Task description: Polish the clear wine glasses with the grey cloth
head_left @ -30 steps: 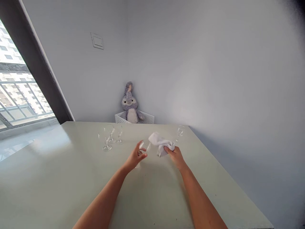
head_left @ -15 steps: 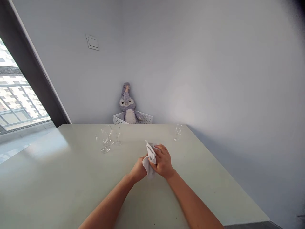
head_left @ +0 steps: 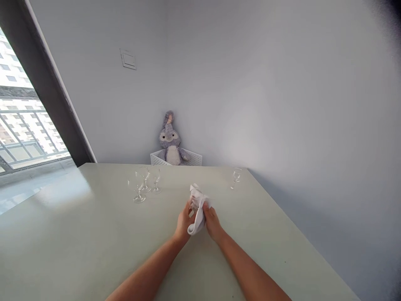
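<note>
A white cloth is held between my two hands above the middle of the table, one fold of it hanging toward me. My left hand is closed around its left side, where something clear like glass shows between the fingers. On the right side, my right hand grips the cloth with the thumb on top. Most of whatever the cloth wraps is hidden. Several stemmed glasses stand nearby: a cluster with a front glass at the left and a single glass at the right.
The pale table reaches back to a wall corner. Behind its far edge a grey plush toy sits in a white perforated basket. A window with a railing outside is at the left.
My right hand has turned and slid down from the top of the cloth to its right side. The cloth has shifted and folded differently. The view has moved slightly.
</note>
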A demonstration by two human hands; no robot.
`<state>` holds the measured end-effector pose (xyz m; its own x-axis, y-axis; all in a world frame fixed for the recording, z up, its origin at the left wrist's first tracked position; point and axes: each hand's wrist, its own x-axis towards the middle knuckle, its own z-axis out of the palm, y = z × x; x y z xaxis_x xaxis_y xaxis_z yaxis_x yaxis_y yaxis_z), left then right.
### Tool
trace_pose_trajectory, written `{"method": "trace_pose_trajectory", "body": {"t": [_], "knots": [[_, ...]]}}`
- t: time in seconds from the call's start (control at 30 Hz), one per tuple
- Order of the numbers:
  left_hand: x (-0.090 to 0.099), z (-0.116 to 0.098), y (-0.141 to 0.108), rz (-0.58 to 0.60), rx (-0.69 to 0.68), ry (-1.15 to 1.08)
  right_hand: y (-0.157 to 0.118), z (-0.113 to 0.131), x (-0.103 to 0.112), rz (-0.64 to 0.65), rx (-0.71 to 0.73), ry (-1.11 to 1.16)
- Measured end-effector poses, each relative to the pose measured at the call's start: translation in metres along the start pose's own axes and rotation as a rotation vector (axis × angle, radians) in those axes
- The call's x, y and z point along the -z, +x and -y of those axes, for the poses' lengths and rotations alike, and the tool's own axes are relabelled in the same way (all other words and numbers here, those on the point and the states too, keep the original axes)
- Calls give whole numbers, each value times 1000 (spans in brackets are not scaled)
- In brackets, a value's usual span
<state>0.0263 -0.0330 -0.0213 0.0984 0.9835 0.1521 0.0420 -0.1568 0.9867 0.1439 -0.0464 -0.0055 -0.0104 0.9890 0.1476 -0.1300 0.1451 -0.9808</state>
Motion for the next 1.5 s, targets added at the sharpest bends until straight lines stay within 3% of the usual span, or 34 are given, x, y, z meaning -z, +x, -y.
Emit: {"method": "trace_pose_trajectory", "body": {"t": [0.1,0.17,0.23,0.33,0.43,0.53,0.63,0.8,0.93,1.07,1.2,1.37,1.43,1.5], "knots": [[6,0,1,-110,-103,312,-4,-4,-12,135,38,47],[10,-3,2,-59,-163,369,-3,-7,-12,152,42,45],[13,-9,2,92,-151,255,1,-10,-5,132,9,27],[19,-17,4,299,-35,-119,7,-11,8,109,-79,37],[27,-23,7,298,37,-386,7,-8,13,224,-146,58],[33,-25,10,285,84,-419,4,-5,10,367,-141,-12],[33,-23,11,251,84,-396,4,-5,7,333,-35,-292],[23,-16,12,28,30,-470,12,-8,13,122,295,-1194],[18,-18,10,-65,-17,-497,16,-10,15,1,492,-1461],[16,-26,5,-75,-71,-502,16,-14,14,-49,522,-1433],[19,-28,6,-108,-83,-525,17,-18,25,-65,520,-1199],[34,-29,16,-246,-112,-573,20,-23,41,-259,331,-895],[37,-30,17,-254,-117,-599,19,-24,37,-227,274,-789],[37,-30,17,-234,-109,-614,16,-23,27,-88,256,-688]]}}
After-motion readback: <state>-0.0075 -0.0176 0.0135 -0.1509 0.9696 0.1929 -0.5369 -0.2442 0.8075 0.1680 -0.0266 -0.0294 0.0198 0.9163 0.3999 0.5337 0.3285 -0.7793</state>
